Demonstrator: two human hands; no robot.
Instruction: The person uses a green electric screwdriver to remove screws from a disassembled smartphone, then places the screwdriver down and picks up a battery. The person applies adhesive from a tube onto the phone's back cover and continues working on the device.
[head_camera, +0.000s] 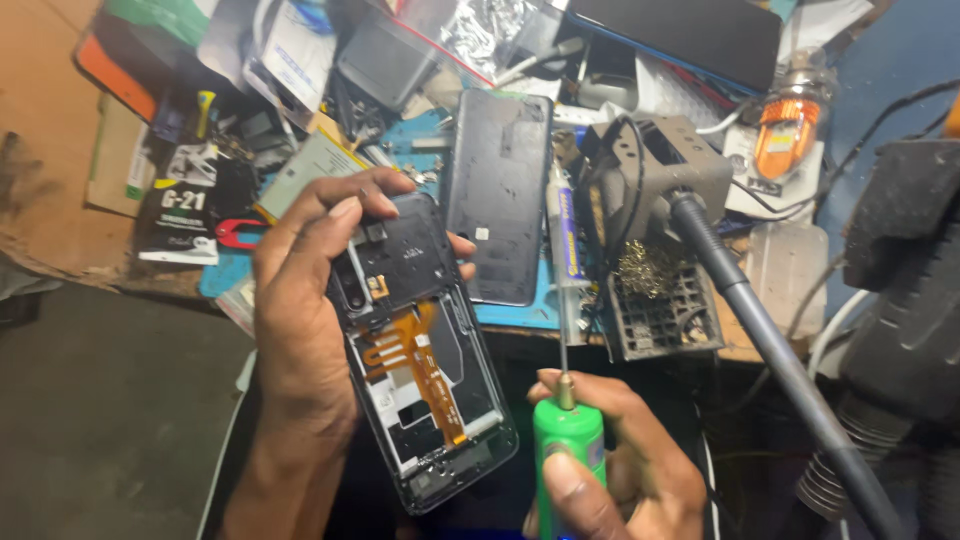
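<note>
My left hand (300, 300) grips an opened phone (420, 350) by its edges, tilted, with the back cover off. An orange flex cable (420, 355) runs down the phone's exposed inside. My right hand (620, 470) holds a green bottle (568, 445) with a thin metal needle tip pointing up, just right of the phone's lower end. The needle is apart from the phone. A dark phone back cover (497, 190) lies on the bench beyond the phone.
The cluttered bench (520, 315) holds a soldering iron stand with brass wool (655, 280), a grey hose (770, 340), a syringe-like tube (568, 240), a battery (310, 170), a small bulb (790, 125) and several packets. Black equipment (910, 300) stands at right.
</note>
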